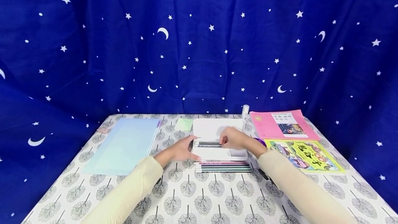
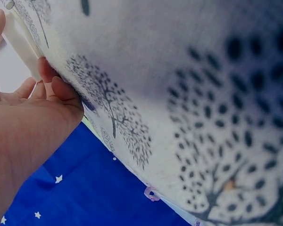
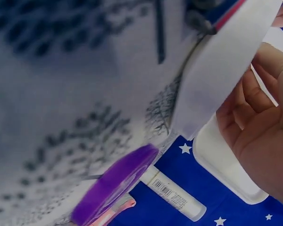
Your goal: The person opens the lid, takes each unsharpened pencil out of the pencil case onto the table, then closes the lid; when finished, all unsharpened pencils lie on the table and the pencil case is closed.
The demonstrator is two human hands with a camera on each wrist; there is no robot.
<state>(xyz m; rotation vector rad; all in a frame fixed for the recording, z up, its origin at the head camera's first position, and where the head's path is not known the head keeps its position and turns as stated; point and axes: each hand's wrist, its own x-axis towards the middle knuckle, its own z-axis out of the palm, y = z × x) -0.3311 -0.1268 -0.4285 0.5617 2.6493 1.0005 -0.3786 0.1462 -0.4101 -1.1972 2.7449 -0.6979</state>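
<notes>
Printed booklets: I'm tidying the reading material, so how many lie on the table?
2, both at the table's right: a pink booklet at the back, a yellow-green booklet in front of it. Others may be hidden.

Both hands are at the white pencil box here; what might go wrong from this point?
1. The left hand only steadies the white box at its edge, so the box may slide on the tablecloth.
2. The right hand works over the pencils in the box; one might roll out.
3. The row of pencils lying loose in front of the box may get nudged by a sleeve.
</notes>
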